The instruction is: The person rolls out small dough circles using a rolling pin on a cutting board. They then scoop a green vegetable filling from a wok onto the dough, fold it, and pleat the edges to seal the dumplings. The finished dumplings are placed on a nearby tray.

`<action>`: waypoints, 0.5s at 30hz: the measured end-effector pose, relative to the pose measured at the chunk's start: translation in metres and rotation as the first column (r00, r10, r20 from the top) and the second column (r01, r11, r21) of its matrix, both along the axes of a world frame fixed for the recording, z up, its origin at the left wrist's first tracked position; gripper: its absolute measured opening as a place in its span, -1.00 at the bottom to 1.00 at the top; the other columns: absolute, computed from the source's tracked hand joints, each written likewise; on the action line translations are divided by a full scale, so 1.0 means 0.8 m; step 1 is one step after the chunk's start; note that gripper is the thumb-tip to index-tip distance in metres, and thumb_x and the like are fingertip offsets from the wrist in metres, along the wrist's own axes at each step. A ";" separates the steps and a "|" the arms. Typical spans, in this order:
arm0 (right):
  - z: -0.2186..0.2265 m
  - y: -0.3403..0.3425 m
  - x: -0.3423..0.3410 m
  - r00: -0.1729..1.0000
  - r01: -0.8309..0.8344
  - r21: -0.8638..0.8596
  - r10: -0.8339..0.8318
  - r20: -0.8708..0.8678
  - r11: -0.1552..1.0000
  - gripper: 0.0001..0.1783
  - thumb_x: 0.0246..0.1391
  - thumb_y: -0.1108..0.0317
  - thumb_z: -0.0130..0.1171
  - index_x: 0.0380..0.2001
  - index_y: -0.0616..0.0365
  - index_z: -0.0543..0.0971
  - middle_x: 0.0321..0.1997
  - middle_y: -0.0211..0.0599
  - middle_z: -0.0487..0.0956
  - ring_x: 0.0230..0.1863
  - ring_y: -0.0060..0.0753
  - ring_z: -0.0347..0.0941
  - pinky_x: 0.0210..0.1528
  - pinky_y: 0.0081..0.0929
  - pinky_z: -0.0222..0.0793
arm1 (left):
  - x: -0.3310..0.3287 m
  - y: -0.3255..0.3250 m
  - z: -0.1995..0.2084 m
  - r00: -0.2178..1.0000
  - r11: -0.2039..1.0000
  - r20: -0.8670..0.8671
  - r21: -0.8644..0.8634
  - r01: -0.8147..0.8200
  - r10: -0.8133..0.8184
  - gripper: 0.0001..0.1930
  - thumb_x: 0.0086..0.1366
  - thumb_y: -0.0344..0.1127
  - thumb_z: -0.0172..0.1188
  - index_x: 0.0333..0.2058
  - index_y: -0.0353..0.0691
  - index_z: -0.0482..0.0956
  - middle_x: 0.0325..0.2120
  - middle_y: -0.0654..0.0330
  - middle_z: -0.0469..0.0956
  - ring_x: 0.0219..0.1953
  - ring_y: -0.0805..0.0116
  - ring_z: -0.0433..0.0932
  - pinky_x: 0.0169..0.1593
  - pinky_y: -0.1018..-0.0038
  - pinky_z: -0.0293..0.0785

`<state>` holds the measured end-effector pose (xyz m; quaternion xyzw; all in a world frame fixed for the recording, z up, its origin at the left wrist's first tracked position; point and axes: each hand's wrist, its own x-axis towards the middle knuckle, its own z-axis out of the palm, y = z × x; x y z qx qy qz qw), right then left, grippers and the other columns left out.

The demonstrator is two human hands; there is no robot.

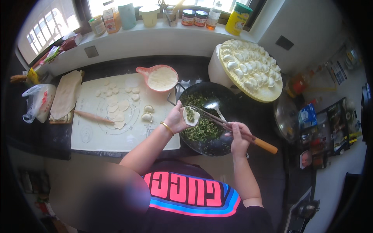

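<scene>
A round dumpling wrapper [195, 119] with green filling [190, 113] on it lies across the fingers of my left hand [175, 119], by the near-left rim of the wok. My right hand [239, 140] grips a pair of dark chopsticks [215, 120], whose tips reach to the wrapper's edge. Below both hands is the black wok [200, 149], holding chopped green filling [200, 133]. Inside it rests a metal spoon [212, 105]. The wok's orange-brown handle [266, 146] sticks out beyond my right hand.
Left of the wok, a white mat [87, 134] carries a rolling pin [93, 116], flat wrappers [123, 105], dough pieces [115, 90] and folded dumplings [147, 117]. Behind stand a red bowl of flour [162, 79] and a round tray [268, 97] full of dumplings. Jars [188, 18] line the sill.
</scene>
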<state>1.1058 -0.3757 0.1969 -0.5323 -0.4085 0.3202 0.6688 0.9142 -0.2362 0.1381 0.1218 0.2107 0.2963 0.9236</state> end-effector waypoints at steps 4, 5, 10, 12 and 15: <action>-0.035 0.006 0.027 0.971 -0.033 -0.057 0.018 -0.240 0.998 -0.85 0.12 0.34 0.00 -0.34 0.20 0.46 -0.40 -0.27 0.53 -0.42 -0.43 0.53 -0.57 -0.68 0.40 | -0.003 -0.006 -0.002 0.998 0.999 -0.049 0.027 0.038 -0.037 -0.31 0.29 0.21 -0.53 -0.01 -0.34 0.23 -0.11 0.01 0.38 -0.05 0.06 0.39 0.03 0.07 0.31; -0.040 0.005 0.030 0.958 -0.040 -0.074 0.017 -0.285 0.997 -0.85 0.12 0.34 0.00 -0.35 0.19 0.47 -0.40 -0.27 0.53 -0.42 -0.43 0.53 -0.58 -0.69 0.40 | -0.007 -0.004 -0.006 0.998 0.999 -0.057 0.032 0.026 -0.024 -0.31 0.29 0.21 -0.52 -0.01 -0.34 0.24 -0.12 0.02 0.38 -0.06 0.06 0.39 0.03 0.07 0.31; -0.087 0.011 0.045 0.981 0.106 -0.159 -0.130 -0.146 0.981 -0.85 0.07 0.36 0.07 -0.39 0.24 0.48 -0.45 -0.28 0.53 -0.50 -0.44 0.52 -0.67 -0.66 0.38 | -0.041 0.008 -0.015 0.987 0.997 -0.136 0.012 -0.080 0.081 -0.32 0.30 0.20 -0.47 -0.03 -0.36 0.26 -0.13 0.00 0.38 -0.05 0.09 0.38 0.02 0.07 0.31; -0.117 0.013 0.033 0.989 0.084 -0.260 -0.113 -0.099 0.962 -0.85 0.06 0.35 0.09 -0.39 0.22 0.48 -0.45 -0.27 0.54 -0.54 -0.49 0.49 -0.69 -0.64 0.39 | -0.049 0.006 -0.011 0.982 0.991 -0.140 -0.010 -0.133 0.130 -0.32 0.30 0.20 -0.47 -0.03 -0.38 0.25 -0.12 -0.02 0.37 -0.04 0.08 0.37 0.04 0.07 0.29; -0.139 0.017 0.015 0.960 0.004 -0.294 -0.087 -0.268 0.956 -0.82 0.06 0.31 0.11 -0.42 0.22 0.47 -0.45 -0.25 0.54 -0.52 -0.42 0.52 -0.69 -0.66 0.37 | -0.057 0.003 -0.007 0.976 0.983 -0.128 -0.018 -0.182 0.179 -0.31 0.29 0.21 -0.48 -0.04 -0.40 0.23 -0.09 -0.04 0.36 -0.02 0.07 0.36 0.06 0.08 0.26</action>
